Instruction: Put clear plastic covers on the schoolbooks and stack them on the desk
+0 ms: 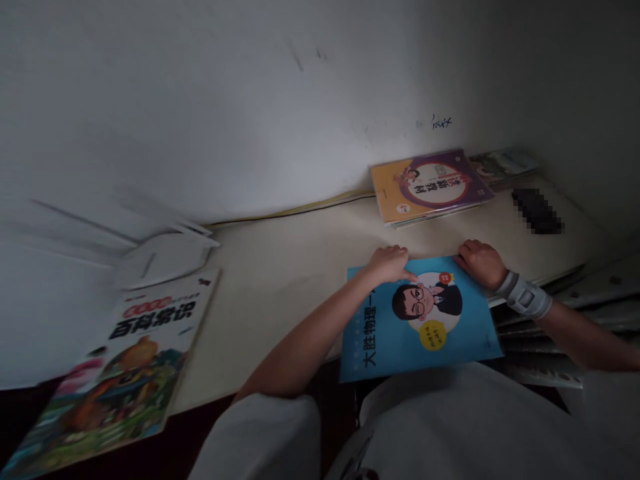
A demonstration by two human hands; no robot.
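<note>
A blue book with a cartoon figure in glasses on its cover lies partly over the near edge of the pale table, close to my body. My left hand grips its far edge, with the thumb on the cover and the other fingers curled over behind. At the far right corner, my right hand is closed on the same book, fingers bent at the edge. A grey band is on my right wrist. The book's underside is hidden.
An orange and purple book tops a stack by the wall, with another book behind it. A blurred-out dark item lies right. At left are a large illustrated book and a white flat object. A thin cable follows the wall.
</note>
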